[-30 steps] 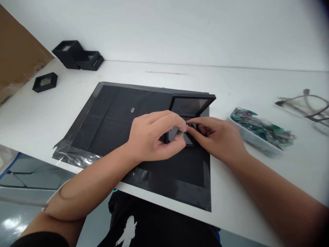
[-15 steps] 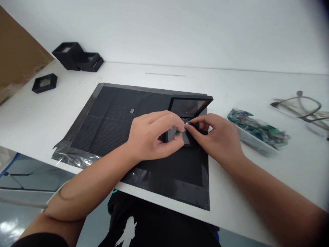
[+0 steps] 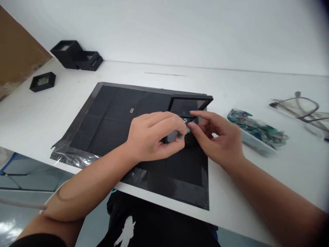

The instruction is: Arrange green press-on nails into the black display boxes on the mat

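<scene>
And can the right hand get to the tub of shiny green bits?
Probably yes: the right hand is close beside the tub, and nothing seems to block the way, though it's pointing away and would likely have to turn.

The left hand (image 3: 153,135) partly hides the open black rectangular box (image 3: 190,105) and a small greenish piece (image 3: 180,136), seemingly pinched; the right edge cuts off dark-framed eyeglasses (image 3: 305,119).
</scene>
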`<state>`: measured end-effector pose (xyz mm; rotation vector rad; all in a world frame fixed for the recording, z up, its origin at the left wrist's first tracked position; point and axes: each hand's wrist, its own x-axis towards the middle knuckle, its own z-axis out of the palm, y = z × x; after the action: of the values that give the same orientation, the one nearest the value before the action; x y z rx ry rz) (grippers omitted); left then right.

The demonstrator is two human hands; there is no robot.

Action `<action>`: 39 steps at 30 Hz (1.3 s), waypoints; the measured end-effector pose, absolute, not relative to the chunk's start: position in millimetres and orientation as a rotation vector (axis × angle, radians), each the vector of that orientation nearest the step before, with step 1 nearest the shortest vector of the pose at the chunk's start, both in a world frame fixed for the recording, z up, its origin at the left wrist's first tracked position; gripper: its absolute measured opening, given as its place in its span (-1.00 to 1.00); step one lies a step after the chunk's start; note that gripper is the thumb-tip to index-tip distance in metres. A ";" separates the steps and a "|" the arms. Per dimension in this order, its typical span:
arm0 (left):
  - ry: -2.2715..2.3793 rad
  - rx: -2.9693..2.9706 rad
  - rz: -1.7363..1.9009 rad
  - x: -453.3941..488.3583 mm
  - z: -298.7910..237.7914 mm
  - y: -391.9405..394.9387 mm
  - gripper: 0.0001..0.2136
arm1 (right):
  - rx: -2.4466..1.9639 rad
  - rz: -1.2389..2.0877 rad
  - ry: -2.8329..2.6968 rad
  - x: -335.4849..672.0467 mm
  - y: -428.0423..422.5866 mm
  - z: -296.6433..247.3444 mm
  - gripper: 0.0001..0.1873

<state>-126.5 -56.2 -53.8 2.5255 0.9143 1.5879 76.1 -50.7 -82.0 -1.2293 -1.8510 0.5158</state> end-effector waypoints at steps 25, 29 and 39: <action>0.686 2.655 1.585 -131.7 -58.7 -49.8 -0.91 | -0.959 0.968 -1.635 72.4 -68.6 -75.3 -0.80; 0.670 2.665 1.590 -134.3 -56.8 -48.5 -0.93 | -0.916 1.182 -1.502 73.8 -63.0 -73.0 -0.86; 0.787 2.681 1.671 -135.2 -53.0 -47.1 -0.98 | -0.913 1.237 -1.254 86.8 -47.3 -73.0 -0.86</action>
<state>-135.2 -47.1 -53.0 2.6809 0.7871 1.6713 86.8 -47.3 -73.0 -0.9134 -1.2539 1.2365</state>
